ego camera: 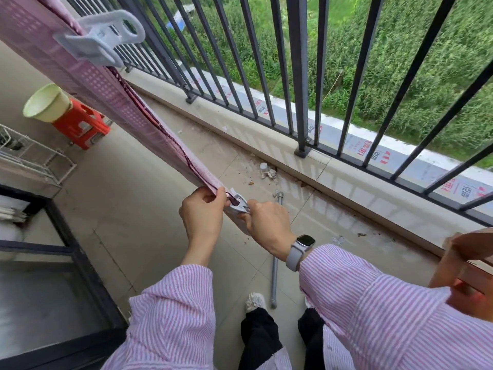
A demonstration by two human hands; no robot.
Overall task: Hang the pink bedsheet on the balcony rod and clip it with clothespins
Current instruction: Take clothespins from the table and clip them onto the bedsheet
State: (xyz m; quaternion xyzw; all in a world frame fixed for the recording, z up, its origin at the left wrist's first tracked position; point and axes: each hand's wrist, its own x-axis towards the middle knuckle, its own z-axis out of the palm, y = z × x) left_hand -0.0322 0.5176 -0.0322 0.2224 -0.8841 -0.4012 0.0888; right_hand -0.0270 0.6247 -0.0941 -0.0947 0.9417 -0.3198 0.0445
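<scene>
The pink bedsheet (112,102) hangs over the balcony rod and runs from the upper left down to the middle of the view; the rod itself is hidden under it. A large pale clothespin (102,40) clamps the sheet at the upper left. My left hand (204,212) pinches the sheet's end near its dark hem. My right hand (266,222), with a watch on the wrist, grips a second pale clothespin (238,202) right at the sheet's end, next to my left fingers.
A dark metal railing (301,76) lines the balcony on the right above a tiled ledge. A grey pole (274,263) lies on the floor by my feet. At the left stand a red stool (80,124) with a pale basin (46,102), a wire rack (32,156) and a glass door.
</scene>
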